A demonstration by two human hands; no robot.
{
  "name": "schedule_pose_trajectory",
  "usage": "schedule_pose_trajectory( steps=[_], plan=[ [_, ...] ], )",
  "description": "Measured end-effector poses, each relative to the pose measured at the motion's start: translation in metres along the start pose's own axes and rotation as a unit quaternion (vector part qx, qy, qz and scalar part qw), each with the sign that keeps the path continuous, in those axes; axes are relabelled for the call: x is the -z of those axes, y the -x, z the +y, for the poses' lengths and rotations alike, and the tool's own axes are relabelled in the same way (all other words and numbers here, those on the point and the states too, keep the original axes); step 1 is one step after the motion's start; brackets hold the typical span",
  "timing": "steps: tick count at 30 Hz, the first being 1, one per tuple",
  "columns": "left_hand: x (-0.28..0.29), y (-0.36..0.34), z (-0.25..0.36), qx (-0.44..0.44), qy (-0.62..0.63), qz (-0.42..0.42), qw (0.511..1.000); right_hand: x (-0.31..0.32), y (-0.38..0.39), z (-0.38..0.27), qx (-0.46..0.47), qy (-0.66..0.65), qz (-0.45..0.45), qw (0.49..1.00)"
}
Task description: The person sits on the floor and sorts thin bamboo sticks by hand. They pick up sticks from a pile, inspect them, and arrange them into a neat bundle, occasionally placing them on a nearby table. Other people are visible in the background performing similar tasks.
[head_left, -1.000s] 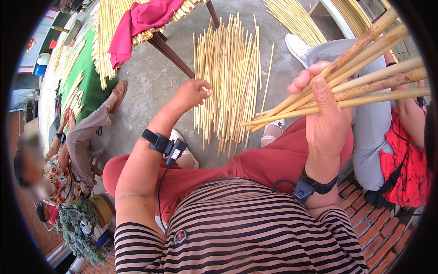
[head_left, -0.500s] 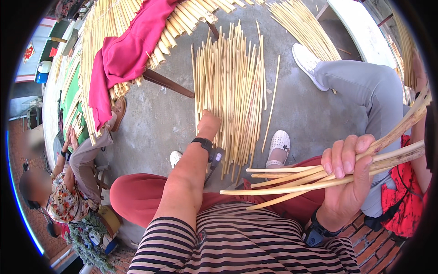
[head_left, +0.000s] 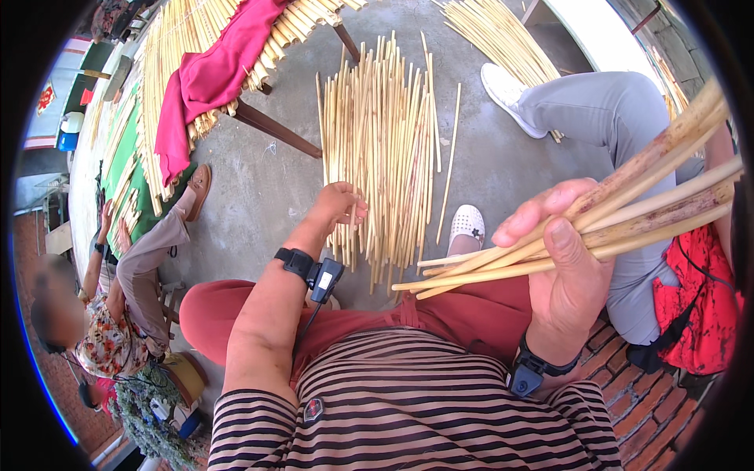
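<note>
On the grey floor before me lies a wide spread of pale, peeled-looking sticks, lined up side by side. Over its near left edge my left hand has its fingers curled around a thin stick, which shows between them. My right hand grips a loose bundle of several longer sticks at the right. Its thumb presses along them, and their near ends fan out to the left above my lap. Some sticks in the bundle have brownish-purple stains. The far ends run out of view at the right.
A table piled with sticks stands at the left, a pink cloth over it and its brown leg near the spread. More sticks lie far right. A person in grey trousers sits close right; another sits left.
My left hand has lifted slightly and moved left, its fingers now showing around a stick. The right-hand bundle has risen and tilted, its near ends shifting up. The whole view has shifted a little.
</note>
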State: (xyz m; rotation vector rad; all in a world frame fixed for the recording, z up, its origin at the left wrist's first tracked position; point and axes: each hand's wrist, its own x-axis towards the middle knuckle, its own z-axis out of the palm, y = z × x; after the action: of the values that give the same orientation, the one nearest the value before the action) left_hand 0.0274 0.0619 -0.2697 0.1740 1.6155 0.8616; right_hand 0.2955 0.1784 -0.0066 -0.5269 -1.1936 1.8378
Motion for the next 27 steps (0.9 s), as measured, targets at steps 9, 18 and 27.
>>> schedule_pose_trajectory(
  steps=[9, 18, 27],
  plan=[
    [-0.026, 0.205, 0.077, -0.144, -0.044, -0.185, 0.971, -0.008, 0.004, 0.032, -0.024, 0.209, -0.072, 0.975],
    [-0.035, 0.271, 0.139, -0.404, 0.126, -0.327, 0.845, -0.026, 0.012, 0.037, -0.026, 0.158, -0.206, 0.965],
    [-0.075, 0.245, 0.163, -0.485, -0.050, -0.127, 0.864, -0.001, 0.008, 0.008, 0.047, 0.128, 0.011, 0.991]
  ],
)
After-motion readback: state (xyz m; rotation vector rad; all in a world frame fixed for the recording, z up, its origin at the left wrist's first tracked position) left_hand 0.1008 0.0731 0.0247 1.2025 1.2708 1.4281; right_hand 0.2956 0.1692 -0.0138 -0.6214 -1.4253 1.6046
